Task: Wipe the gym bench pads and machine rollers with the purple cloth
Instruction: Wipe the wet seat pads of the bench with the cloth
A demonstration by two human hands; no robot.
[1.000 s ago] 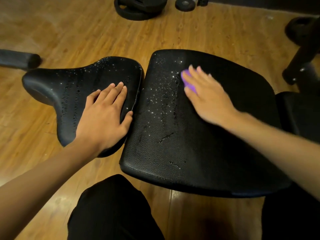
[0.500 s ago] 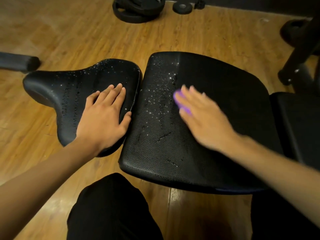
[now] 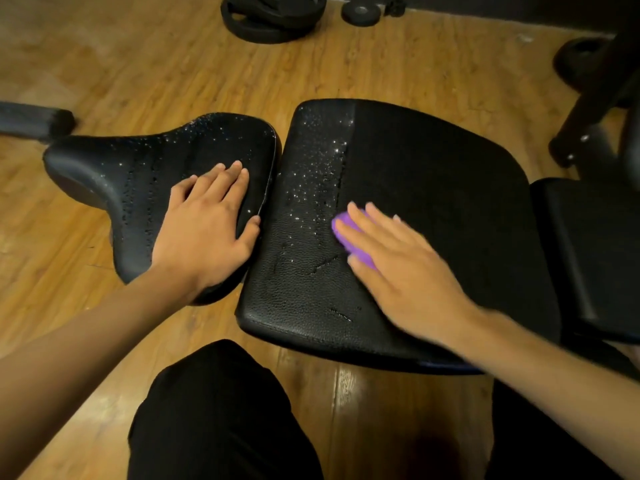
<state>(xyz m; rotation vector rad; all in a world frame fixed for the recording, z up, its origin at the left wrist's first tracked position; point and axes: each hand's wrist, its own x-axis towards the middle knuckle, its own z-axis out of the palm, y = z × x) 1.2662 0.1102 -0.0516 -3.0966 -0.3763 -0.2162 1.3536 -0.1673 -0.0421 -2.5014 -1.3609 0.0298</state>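
Note:
Two black bench pads lie side by side. The narrow seat pad (image 3: 145, 174) on the left is speckled with water droplets, and my left hand (image 3: 204, 226) rests flat on its near right part, fingers spread. The wide pad (image 3: 433, 188) on the right has droplets along its left strip; its right part looks dry. My right hand (image 3: 405, 271) presses the purple cloth (image 3: 349, 237) flat on this wide pad, near the edge of the wet strip. Only a small part of the cloth shows under my fingers.
A black foam roller (image 3: 34, 123) lies on the wooden floor at far left. Weight plates (image 3: 273, 19) lie at the top. A dark machine frame (image 3: 595, 98) and another black pad (image 3: 595, 258) stand at right. My dark-clothed knees (image 3: 214, 420) are at the bottom.
My right hand has slid the purple cloth toward me along the wet strip of the wide pad. My left hand has stayed on the seat pad.

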